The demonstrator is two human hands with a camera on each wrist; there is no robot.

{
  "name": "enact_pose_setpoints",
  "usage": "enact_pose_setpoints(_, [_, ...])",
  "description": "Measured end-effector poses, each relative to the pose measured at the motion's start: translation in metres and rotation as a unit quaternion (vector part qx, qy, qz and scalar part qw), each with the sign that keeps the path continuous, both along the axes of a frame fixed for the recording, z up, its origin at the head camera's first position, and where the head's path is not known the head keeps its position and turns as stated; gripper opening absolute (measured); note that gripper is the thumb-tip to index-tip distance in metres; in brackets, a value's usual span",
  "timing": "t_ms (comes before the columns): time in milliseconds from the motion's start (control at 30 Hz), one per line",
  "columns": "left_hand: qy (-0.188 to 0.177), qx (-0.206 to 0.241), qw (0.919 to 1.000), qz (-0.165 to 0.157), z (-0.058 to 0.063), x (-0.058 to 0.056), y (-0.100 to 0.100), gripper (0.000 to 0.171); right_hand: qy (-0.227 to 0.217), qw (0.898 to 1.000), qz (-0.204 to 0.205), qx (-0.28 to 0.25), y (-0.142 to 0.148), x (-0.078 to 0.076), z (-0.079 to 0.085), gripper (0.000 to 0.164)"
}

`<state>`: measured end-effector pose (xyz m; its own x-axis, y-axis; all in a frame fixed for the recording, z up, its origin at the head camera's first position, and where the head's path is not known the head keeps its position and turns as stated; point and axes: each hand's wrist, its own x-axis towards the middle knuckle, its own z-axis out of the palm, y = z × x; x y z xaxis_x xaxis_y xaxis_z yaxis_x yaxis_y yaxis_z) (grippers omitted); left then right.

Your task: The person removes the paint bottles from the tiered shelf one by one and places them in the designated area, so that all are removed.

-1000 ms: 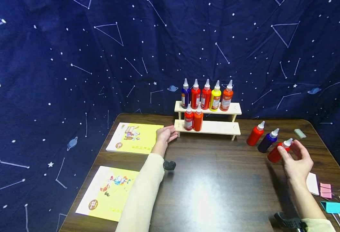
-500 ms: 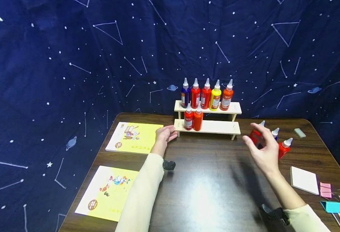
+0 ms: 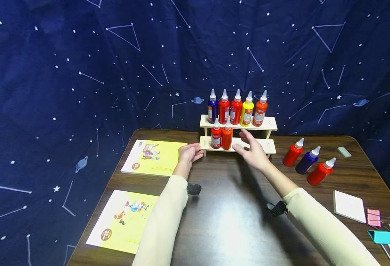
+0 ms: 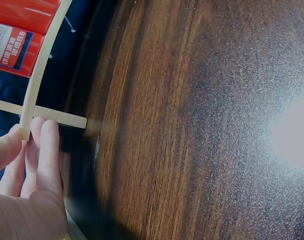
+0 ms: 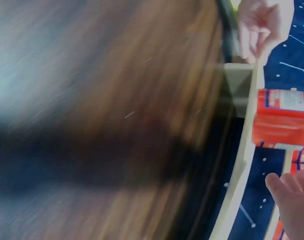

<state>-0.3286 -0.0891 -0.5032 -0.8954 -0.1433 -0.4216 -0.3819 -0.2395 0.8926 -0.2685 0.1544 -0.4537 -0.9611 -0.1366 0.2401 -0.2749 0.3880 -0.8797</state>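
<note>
My left hand (image 3: 189, 153) pinches the left end of a two-tier wooden shelf (image 3: 268, 145), thumb on one face and fingers on the other in the left wrist view. On the lower tier stand a red paint bottle (image 3: 216, 139) and an orange paint bottle (image 3: 227, 139). Just right of the orange one, my right hand (image 3: 254, 153) reaches over the tier, thumb and fingers spread and holding nothing. Several bottles line the upper tier, among them a dark blue bottle (image 3: 213, 112) and a yellow bottle (image 3: 247, 113).
Right of the shelf stand a red bottle (image 3: 292, 155), a dark blue bottle (image 3: 307, 162) and another red bottle (image 3: 319, 174). An eraser (image 3: 344, 152), notepad (image 3: 349, 207), pink clip (image 3: 373, 218) and teal clip (image 3: 382, 237) lie farther right. Two yellow booklets (image 3: 161, 155) lie left.
My right hand has let go of the nearest red bottle at the right and moved left, empty, to the shelf's lower tier. My left hand has stayed at the shelf's end.
</note>
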Motion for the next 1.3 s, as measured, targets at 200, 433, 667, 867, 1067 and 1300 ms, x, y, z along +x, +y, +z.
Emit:
enact_pose_setpoints(200, [0.001,0.001,1.0,0.005,-0.001,-0.001,0.001,0.025,-0.009,0.999,0.016,-0.051,-0.019,-0.018,0.001,0.08])
enact_pose_setpoints(433, [-0.002,0.0,1.0,0.007,0.001,-0.001,0.001,0.025,-0.025,0.995,0.031,-0.094,-0.032,-0.027,-0.004,0.08])
enact_pose_setpoints(667, [-0.006,0.002,0.9999,0.009,0.003,0.001,0.001,0.025,-0.028,0.997,-0.058,-0.039,-0.038,-0.028,-0.003,0.054])
enact_pose_setpoints(867, [-0.004,0.0,0.9999,0.009,0.002,0.001,0.0,0.025,-0.037,0.992,-0.062,-0.108,-0.038,-0.023,-0.011,0.048])
enact_pose_setpoints(1067, [-0.004,-0.001,1.0,0.005,0.002,0.001,0.001,0.026,-0.021,0.978,-0.072,-0.194,-0.028,-0.004,-0.023,0.045])
enact_pose_setpoints(1300, [-0.006,0.002,1.0,0.007,0.001,-0.001,0.001,0.025,-0.002,0.97,-0.16,-0.181,0.005,0.045,-0.026,0.039])
